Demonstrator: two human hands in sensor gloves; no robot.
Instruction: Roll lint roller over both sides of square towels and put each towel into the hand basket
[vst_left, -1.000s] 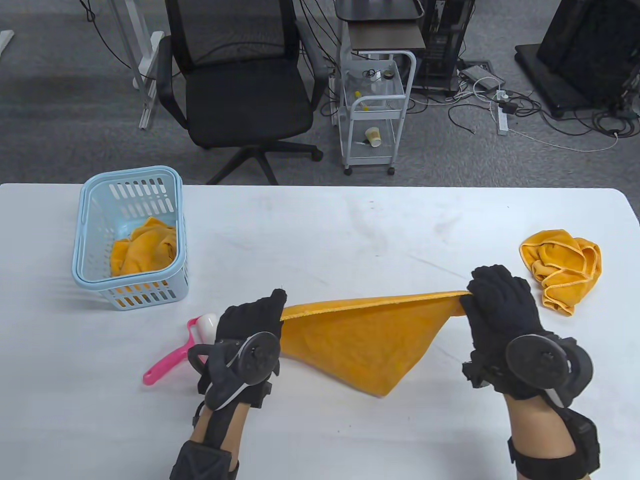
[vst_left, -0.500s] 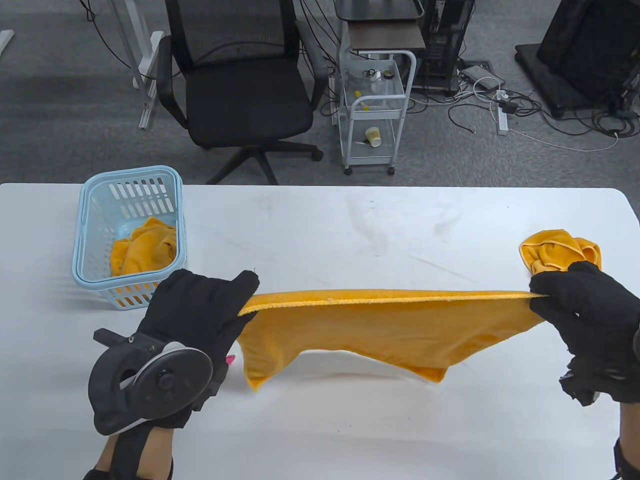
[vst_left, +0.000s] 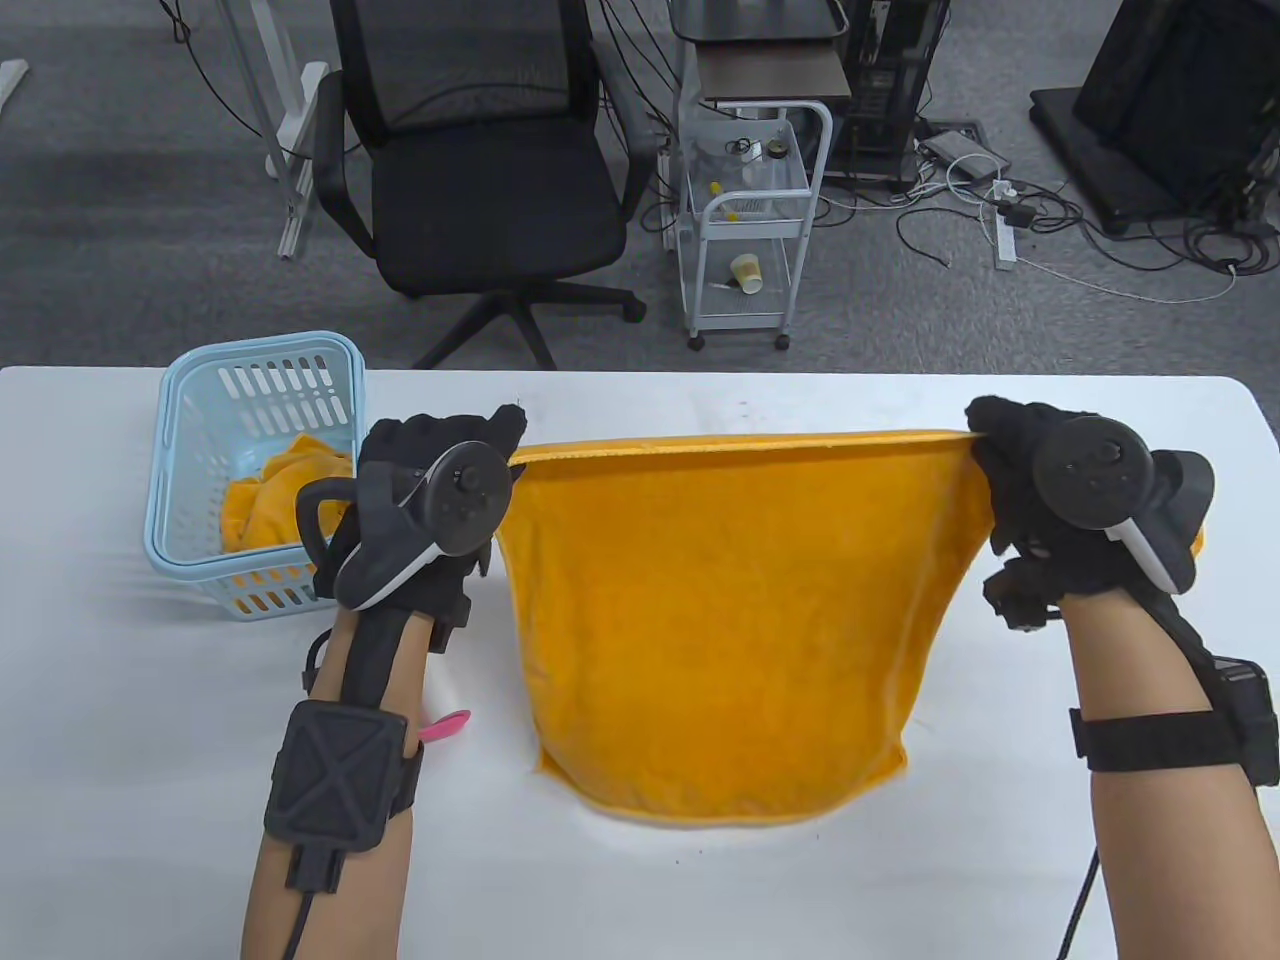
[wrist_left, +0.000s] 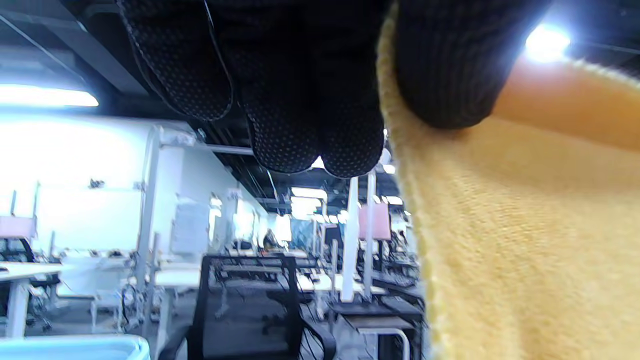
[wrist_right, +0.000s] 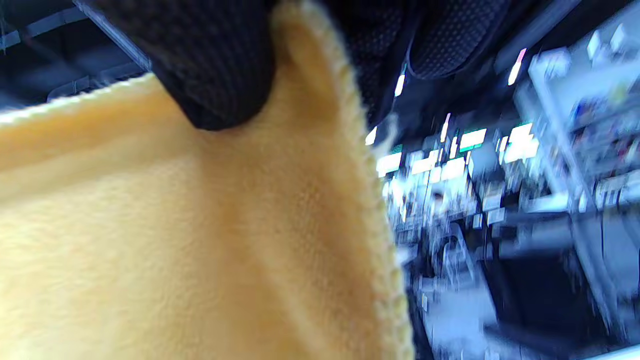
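An orange square towel (vst_left: 730, 620) is stretched out between both hands, its far edge raised and its near edge on the table. My left hand (vst_left: 470, 440) pinches the far left corner, and the left wrist view shows the thumb over the towel (wrist_left: 525, 240). My right hand (vst_left: 1000, 440) pinches the far right corner, the towel (wrist_right: 190, 240) filling the right wrist view. The pale blue hand basket (vst_left: 190, 420) at the left holds one crumpled orange towel (vst_left: 285, 490). Only the pink handle tip of the lint roller (vst_left: 447, 724) shows beside my left forearm.
The white table (vst_left: 700, 880) carries everything. Behind my right hand a sliver of another orange towel (vst_left: 1197, 545) shows. Beyond the far edge stand a black office chair (vst_left: 480, 170) and a white trolley (vst_left: 750, 220), with cables on the floor.
Both hands moved away from me with the towel corners, spreading the towel flat and wide. The right hand now hides the crumpled towel at the right; the left forearm covers most of the lint roller.
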